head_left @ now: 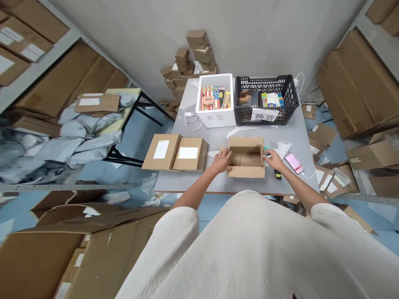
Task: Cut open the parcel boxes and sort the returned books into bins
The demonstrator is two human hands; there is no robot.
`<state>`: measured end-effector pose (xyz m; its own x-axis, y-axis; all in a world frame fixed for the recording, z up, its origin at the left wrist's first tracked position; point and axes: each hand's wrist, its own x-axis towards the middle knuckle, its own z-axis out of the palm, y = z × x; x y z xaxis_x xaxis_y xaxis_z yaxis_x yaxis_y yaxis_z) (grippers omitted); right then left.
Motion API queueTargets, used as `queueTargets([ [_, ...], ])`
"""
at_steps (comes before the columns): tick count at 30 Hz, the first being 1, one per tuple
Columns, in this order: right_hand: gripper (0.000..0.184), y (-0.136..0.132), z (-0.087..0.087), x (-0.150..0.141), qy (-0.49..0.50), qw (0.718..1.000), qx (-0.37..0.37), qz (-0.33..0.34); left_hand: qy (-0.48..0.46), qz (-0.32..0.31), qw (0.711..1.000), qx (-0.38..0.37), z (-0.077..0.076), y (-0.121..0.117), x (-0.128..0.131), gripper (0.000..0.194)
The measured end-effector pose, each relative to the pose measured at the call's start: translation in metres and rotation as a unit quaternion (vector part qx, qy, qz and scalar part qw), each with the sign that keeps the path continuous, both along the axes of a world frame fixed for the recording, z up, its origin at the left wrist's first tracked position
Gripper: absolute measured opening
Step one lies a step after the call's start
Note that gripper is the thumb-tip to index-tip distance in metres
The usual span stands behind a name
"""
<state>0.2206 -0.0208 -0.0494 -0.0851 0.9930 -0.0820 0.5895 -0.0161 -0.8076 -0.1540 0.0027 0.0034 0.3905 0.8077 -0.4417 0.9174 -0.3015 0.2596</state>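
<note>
An open cardboard box (245, 172) sits on the grey table in front of me, its long flaps spread and its inner bottom showing. My left hand (222, 161) grips the box's left end, with the fingers over the edge. At the opposite end, my right hand (272, 159) is closed on the right edge, fingertips pinched together. Something teal (266, 149) shows just behind those fingers; its kind is unclear. Below the right hand lies a black and yellow object (278, 175), partly covered by my wrist.
Two closed, labelled boxes (193, 165) stand left on the table (215, 182). Behind are a white foam bin (218, 118) and a black crate (267, 116) holding books. A phone (294, 163) on a cable lies right. Shelves and a large carton (124, 245) flank the table.
</note>
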Motion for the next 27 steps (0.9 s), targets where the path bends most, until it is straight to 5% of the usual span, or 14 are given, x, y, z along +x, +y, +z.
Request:
queueTargets([
  [8,0.040,-0.006,0.008,-0.017,-0.050,0.997,-0.062,0.015,-0.085,0.163,0.983,0.016,0.002,-0.020,0.002,0.130],
  [13,0.039,-0.007,0.017,-0.023,-0.036,0.995,-0.086,-0.026,-0.215,0.045,0.975,0.037,0.013,-0.026,0.003,0.121],
  [16,0.036,-0.008,0.022,-0.026,-0.019,0.995,-0.090,-0.043,-0.163,-0.026,0.986,-0.023,0.010,-0.029,0.005,0.128],
  [21,0.034,-0.016,0.030,-0.029,0.025,0.991,-0.099,-0.089,-0.189,-0.051,0.981,-0.012,0.001,-0.033,0.006,0.111],
  [27,0.039,-0.016,0.050,-0.025,0.044,0.988,-0.058,-0.136,-0.258,-0.062,0.963,0.048,0.021,-0.023,0.001,0.100],
])
